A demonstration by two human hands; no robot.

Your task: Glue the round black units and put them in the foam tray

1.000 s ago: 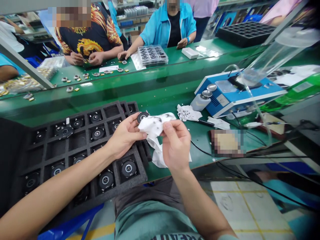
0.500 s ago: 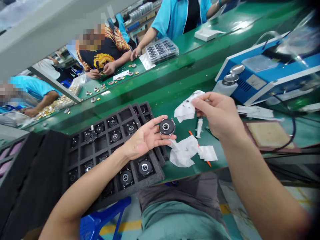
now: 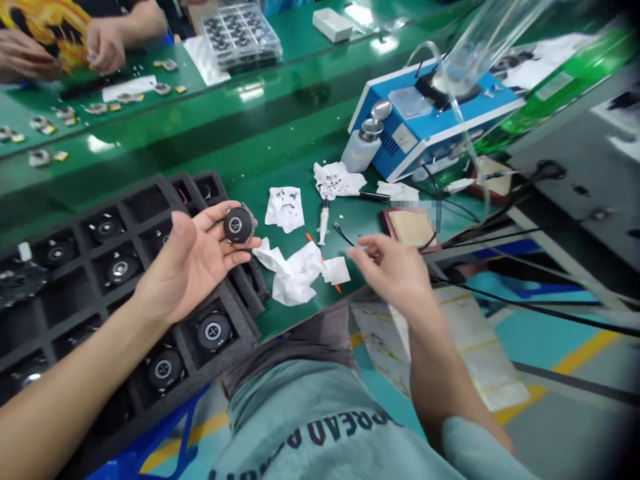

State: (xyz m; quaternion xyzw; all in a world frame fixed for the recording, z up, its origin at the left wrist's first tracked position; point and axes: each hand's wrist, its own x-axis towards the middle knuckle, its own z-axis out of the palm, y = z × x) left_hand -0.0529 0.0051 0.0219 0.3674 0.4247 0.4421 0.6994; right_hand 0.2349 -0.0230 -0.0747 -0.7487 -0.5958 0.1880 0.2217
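My left hand (image 3: pixel 193 270) is palm up, thumb standing clear, its fingers holding a round black watch body (image 3: pixel 237 225) near their tips, the side with the small ring of contacts facing me. My right hand (image 3: pixel 395 270) is half curled, thumb towards the fingers; a thin dark cord (image 3: pixel 345 235) runs by its fingertips, and I can't tell whether I grip it.

Under and around my left wrist lies the dark foam tray (image 3: pixel 245 343), with more round watch bodies in some cells. Between my hands sits a crumpled white tissue (image 3: pixel 297 273), with an orange stick (image 3: pixel 339 289) poking out to its right. Just past that, a syringe (image 3: pixel 324 223) and a speckled tissue (image 3: pixel 285 208) lie on the green bench. A framed pad (image 3: pixel 411 227) is just beyond my right hand. Farther ahead stand a metal-capped bottle (image 3: pixel 357 153) and the blue machine (image 3: pixel 425 137). Well beyond my left hand, a co-worker's hands (image 3: pixel 105 47) work near a clear compartment box (image 3: pixel 240 40).
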